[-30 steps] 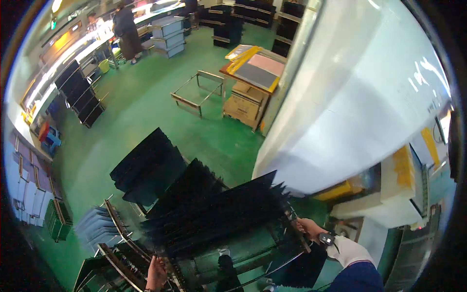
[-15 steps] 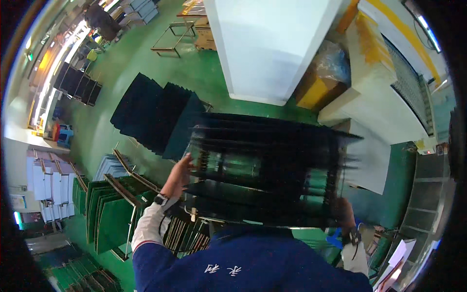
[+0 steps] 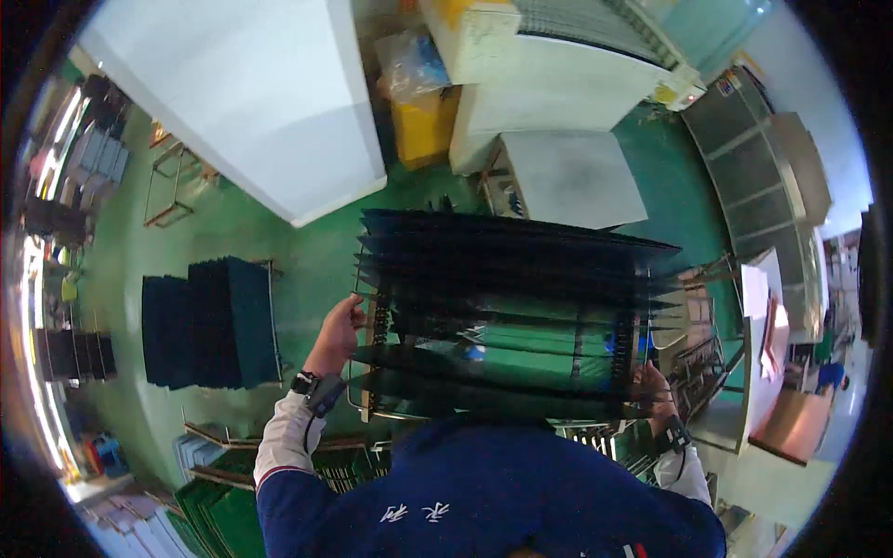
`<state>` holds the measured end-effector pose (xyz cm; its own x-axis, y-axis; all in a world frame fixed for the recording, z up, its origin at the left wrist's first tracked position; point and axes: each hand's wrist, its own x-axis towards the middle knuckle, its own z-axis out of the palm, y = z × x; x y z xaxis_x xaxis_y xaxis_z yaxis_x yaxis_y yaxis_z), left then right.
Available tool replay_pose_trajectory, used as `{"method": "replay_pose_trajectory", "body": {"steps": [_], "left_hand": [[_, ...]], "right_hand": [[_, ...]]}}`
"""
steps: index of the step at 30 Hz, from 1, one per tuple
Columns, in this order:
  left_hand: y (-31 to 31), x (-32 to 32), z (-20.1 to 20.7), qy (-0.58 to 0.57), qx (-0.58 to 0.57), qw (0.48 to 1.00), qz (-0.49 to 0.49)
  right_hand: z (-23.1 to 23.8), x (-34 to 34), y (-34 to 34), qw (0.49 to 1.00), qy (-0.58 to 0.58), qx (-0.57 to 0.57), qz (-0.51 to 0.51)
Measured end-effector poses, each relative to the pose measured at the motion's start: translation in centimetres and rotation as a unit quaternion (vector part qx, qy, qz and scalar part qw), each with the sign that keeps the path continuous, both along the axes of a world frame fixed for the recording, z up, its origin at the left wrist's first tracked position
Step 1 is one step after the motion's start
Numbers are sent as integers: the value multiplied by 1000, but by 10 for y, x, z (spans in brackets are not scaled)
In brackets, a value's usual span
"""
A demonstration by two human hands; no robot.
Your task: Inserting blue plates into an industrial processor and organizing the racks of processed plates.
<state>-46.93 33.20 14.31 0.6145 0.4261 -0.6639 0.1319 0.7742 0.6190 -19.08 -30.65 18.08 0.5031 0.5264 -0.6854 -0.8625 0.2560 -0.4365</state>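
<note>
In front of my body is a wire rack (image 3: 367, 398) with coiled slots along both sides. Several thin black panels (image 3: 512, 244) stand in it, stretching from side to side with a gap toward my body. My left hand (image 3: 337, 337) is closed on the rack's left side, fingers curled round its edge. At the opposite side my right hand (image 3: 655, 391) grips the frame near its lower right corner; its fingers are partly hidden by the panels.
On the floor to the left stands another rack of dark panels (image 3: 209, 321). A white column (image 3: 270, 112) rises ahead, beside a yellow box (image 3: 423, 126). A white-topped table (image 3: 572, 177) lies beyond my rack. Racks of green boards (image 3: 219, 511) stand at lower left, a paper-covered table (image 3: 758, 344) at right.
My view has turned to the right, and the rack has come round with me, still held at both sides. The column and the standing dark panels now appear farther left.
</note>
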Motion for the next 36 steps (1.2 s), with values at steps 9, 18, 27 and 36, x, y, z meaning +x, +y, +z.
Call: {"method": "replay_pose_trajectory", "body": {"steps": [9, 18, 27, 36], "left_hand": [[-4, 107, 15, 11, 25, 997, -72], [-47, 284, 25, -6, -62, 998, 3], [-82, 449, -8, -19, -45, 998, 29], [-77, 581, -62, -26, -91, 993, 77]], "right_hand": [[-103, 90, -95, 997, -49, -4, -64], [-42, 296, -11, 975, -194, -94, 47], [-92, 545, -55, 993, -105, 22, 47], [-95, 714, 6, 933, 282, 99, -202]]}}
